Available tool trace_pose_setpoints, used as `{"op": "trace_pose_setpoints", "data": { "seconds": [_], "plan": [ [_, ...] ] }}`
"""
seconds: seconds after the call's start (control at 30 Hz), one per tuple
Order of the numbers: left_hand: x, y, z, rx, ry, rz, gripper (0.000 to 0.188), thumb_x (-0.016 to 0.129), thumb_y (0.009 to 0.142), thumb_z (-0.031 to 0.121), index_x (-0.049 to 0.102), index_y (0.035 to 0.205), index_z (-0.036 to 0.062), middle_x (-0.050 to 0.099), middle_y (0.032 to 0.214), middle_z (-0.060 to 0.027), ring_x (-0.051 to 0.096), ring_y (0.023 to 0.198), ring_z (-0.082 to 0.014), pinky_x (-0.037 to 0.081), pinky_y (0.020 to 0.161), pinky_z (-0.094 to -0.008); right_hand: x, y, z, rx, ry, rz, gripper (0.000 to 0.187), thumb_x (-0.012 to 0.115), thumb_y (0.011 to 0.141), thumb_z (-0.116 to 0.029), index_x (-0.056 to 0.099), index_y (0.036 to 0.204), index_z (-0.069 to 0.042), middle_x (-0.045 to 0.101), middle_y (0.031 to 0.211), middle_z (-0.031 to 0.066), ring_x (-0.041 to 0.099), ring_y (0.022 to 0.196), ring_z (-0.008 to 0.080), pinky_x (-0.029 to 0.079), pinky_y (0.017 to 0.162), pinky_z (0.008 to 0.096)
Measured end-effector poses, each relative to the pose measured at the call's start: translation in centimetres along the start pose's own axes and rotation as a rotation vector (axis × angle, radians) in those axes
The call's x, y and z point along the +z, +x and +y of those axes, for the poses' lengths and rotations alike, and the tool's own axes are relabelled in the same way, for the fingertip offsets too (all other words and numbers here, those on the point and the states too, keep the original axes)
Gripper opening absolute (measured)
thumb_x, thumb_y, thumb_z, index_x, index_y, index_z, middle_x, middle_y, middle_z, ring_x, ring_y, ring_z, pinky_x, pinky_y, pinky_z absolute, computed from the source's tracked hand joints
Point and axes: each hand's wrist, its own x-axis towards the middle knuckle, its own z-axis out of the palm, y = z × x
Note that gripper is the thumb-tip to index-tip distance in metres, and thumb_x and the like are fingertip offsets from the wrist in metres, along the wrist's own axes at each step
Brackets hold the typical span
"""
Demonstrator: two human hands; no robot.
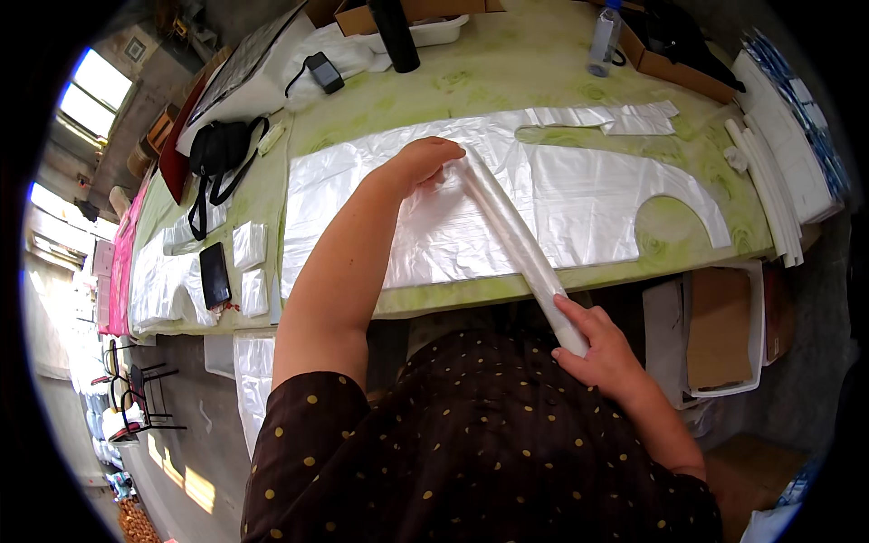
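Observation:
A long, narrow roll of clear plastic film (511,235) slants across the near edge of the table. At its far end my left hand (427,165) is closed, the fingertips partly hidden beneath the hand. My right hand (593,342) grips the near end, which sticks out past the table edge towards my body. Under the roll, a thin see-through plastic apron (588,204) lies spread flat, with a rounded cut-out on its right side and a folded strap part at its far right.
The table (507,68) has a green patterned cover. On it are a black bag (222,149), a phone (214,276), folded plastic packets (250,246), a dark flask (394,36) and a water bottle (604,41). White rolls (765,195) lie at the right edge; a bin (724,330) stands below.

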Motion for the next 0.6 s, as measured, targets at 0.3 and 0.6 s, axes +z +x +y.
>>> {"op": "trace_pose_setpoints", "data": {
  "seconds": [0.3, 0.6],
  "plan": [
    [1.5, 1.7, -0.3, 0.039, 0.258, 0.068, 0.019, 0.065, 0.087, 0.019, 0.072, 0.098, 0.0059, 0.063, 0.081, -0.0037, 0.054, 0.067, -0.0147, 0.046, 0.06, -0.032, -0.3, -0.3, 0.4, 0.044, -0.023, -0.022, 0.098, 0.077, 0.082, -0.022, 0.022, 0.162, -0.014, 0.058, 0.132, 0.0279, 0.061, 0.115, 0.0427, 0.05, 0.099, 0.0447],
    [2.2, 0.1, -0.7, 0.097, 0.46, 0.199, 0.03, 0.064, 0.086, 0.031, 0.073, 0.103, 0.0081, 0.072, 0.094, -0.0092, 0.067, 0.08, -0.0227, 0.055, 0.074, -0.0384, -6.1, -13.7, 2.8, 0.402, -0.015, -0.244, 0.088, 0.076, 0.08, -0.005, 0.032, 0.157, -0.01, 0.063, 0.132, 0.0218, 0.065, 0.118, 0.0354, 0.053, 0.098, 0.0418]
  ]
}}
